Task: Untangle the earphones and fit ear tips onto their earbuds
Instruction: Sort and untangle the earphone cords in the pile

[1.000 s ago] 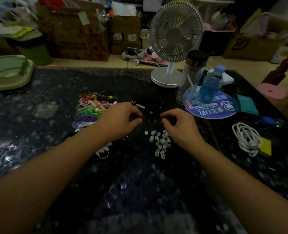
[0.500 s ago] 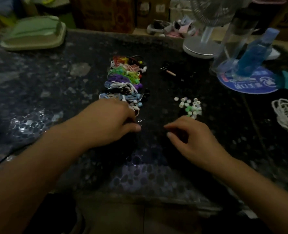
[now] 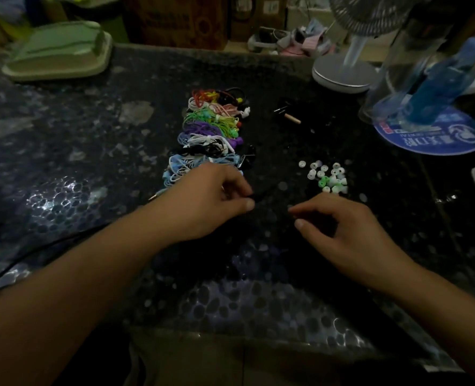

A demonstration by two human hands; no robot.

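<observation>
Pinching what seems a thin black cord, left hand.

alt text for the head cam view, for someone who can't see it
Two bare hands work low over a dark speckled table: the left hand pinches a thin black earphone cable, and the right hand curls beside it, contents unclear. Beyond lie a row of coloured earphone bundles and, to the right, a cluster of white and green ear tips.
</observation>
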